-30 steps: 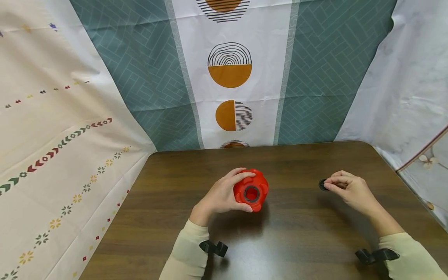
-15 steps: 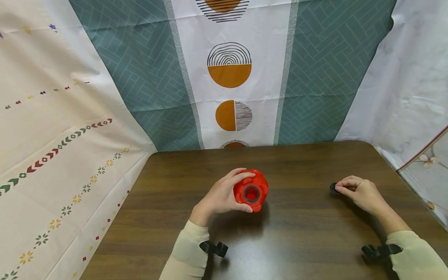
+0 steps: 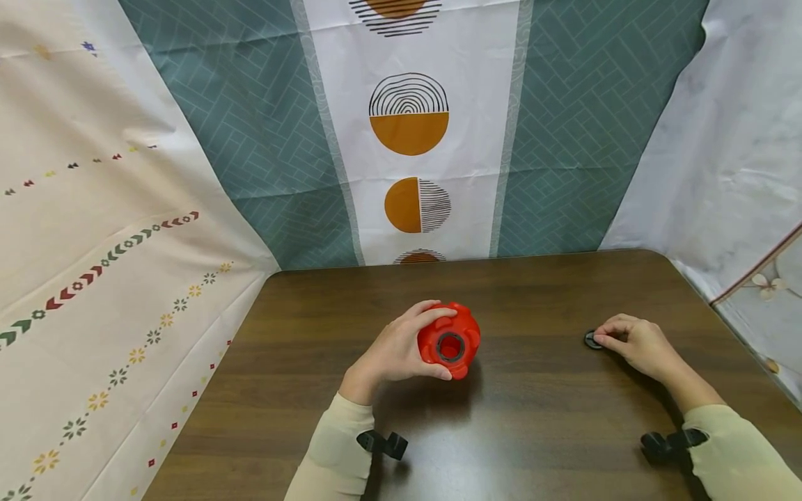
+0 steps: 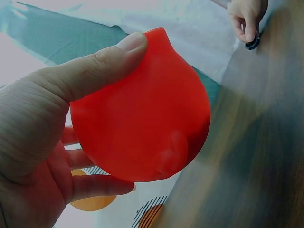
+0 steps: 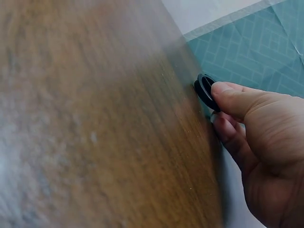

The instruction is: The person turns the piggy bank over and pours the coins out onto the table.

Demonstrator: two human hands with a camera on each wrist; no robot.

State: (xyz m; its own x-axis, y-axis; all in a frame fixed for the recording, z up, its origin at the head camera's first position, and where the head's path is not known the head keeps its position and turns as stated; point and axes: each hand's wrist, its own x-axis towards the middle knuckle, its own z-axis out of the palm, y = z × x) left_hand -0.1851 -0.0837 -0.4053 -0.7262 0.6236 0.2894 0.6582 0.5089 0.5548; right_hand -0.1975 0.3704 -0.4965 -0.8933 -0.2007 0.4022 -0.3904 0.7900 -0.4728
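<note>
In the head view my left hand grips a red, lobed, hollow object above the table, thumb on the near side and fingers over the far side. Its round opening, ringed in black, faces up toward the head camera. The left wrist view shows the smooth rounded red side, with the thumb across it. Well off to the right, my right hand pinches a small black round plug between thumb and fingers. Seen from the right wrist, the plug is tilted on edge and has a raised rim.
A dark brown wooden table lies beneath both hands. Patterned cloth hangs behind its far edge, with pale cloths at the left and right sides. Black straps with camera mounts sit on both wrists.
My right hand first moved right with the black plug, then slightly back left and nearer, and the plug's face has turned more into view. The left hand and red object have stayed still.
</note>
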